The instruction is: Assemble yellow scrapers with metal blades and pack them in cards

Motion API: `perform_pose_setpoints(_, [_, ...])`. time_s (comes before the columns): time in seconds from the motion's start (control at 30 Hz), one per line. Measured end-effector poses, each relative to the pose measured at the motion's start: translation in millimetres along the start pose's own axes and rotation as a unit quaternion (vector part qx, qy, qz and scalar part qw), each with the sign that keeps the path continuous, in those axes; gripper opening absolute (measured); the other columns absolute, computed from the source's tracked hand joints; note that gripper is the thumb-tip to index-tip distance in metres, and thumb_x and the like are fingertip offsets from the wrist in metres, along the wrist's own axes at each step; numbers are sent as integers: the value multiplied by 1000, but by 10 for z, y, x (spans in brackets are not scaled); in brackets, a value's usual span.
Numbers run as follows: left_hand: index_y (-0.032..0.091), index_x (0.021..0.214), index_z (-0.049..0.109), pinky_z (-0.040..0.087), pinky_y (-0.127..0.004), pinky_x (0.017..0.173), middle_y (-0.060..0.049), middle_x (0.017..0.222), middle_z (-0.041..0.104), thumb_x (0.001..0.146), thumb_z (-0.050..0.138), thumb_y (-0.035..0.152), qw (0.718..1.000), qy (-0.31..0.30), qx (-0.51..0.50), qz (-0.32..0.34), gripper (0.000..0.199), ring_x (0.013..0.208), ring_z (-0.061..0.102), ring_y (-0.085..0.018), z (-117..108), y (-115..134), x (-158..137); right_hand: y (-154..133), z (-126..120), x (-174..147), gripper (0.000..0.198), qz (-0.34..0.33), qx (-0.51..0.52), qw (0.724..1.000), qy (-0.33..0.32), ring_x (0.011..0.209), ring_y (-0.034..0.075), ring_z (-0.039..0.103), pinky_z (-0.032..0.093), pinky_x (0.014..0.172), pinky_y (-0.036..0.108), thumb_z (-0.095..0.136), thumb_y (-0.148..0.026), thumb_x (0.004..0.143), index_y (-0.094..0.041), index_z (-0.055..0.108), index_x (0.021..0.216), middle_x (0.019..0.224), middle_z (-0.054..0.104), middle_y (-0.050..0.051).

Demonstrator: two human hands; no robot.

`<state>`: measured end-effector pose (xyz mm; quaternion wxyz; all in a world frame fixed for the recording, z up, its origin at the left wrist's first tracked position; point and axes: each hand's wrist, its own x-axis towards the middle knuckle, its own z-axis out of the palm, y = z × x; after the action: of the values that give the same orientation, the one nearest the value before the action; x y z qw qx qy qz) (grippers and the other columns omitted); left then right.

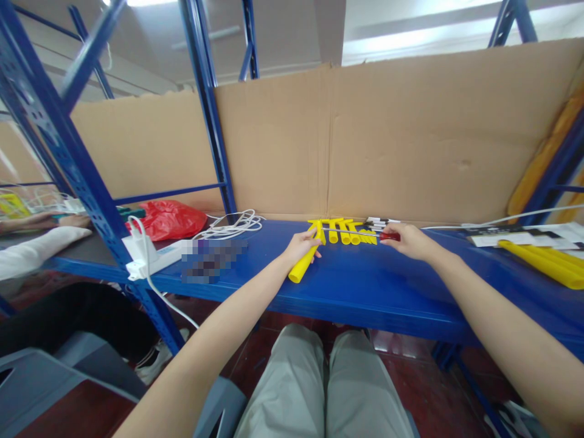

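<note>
My left hand (pixel 303 244) is closed around a yellow plastic tube (pixel 300 267), whose open end points toward me. At the far end the tube joins a yellow crosspiece. In my right hand (pixel 413 242) is a screwdriver (pixel 389 236) with a red handle. Its long metal shaft runs left, and the tip reaches the top of the held tube; whether it touches a screw is too small to see. Beyond and between my hands, several short yellow tube pieces (pixel 344 233) stand in a row on the blue shelf top (pixel 365 283).
Black-and-white strips (pixel 381 222) lie behind the pieces. Longer yellow tubes (pixel 545 263) rest at the right. To the left are a white cable coil (pixel 237 226), a red plastic bag (pixel 171 220) and a power strip (pixel 168 255). Cardboard (pixel 387 140) walls the back. Another person's sleeve (pixel 41 249) shows far left.
</note>
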<state>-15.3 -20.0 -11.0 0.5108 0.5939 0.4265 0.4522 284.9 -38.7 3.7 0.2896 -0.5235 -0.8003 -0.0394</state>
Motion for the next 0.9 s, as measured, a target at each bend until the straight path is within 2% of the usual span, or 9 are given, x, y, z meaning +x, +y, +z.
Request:
perform_pose_setpoints(0.2, [12,147,38,39,-18,36,-5,78,69,84,57,7,1000,-3,18,-17,66,42,56,-9,-25,42,-21,-124,-48,-18,16,-36,-94,995,-1,80,26,63,46,71,35,49,-32,82,-23,61,83,88,69,11])
perform_pose_setpoints(0.33, [12,147,38,40,-19,36,-6,82,71,82,62,12,1000,-6,20,-14,69,42,57,-9,-48,20,2,-172,-73,-48,26,-35,-137,990,17,89,26,64,47,76,35,45,-31,86,-21,65,99,102,69,13])
perform_pose_setpoints(0.43, [13,146,38,39,-18,36,-7,86,71,82,63,13,1000,-6,19,-10,69,41,56,-8,-50,9,8,-216,-89,-66,30,-42,-166,985,19,91,26,65,48,76,35,43,-29,88,-20,66,105,104,70,12])
perform_pose_setpoints(0.7, [13,147,38,39,-19,37,-7,89,71,83,62,10,1000,-2,17,-7,68,41,55,-8,-54,20,0,-320,-95,-69,28,-39,-260,965,1,87,24,68,48,71,32,45,-29,89,-18,66,105,103,73,11])
perform_pose_setpoints(0.9, [14,146,39,40,-19,39,-4,79,71,85,59,11,1000,-4,25,2,64,41,55,-8,-68,-1,14,-338,-82,-43,31,-48,-245,968,-38,79,23,68,46,66,30,43,-34,91,-18,69,95,94,74,10])
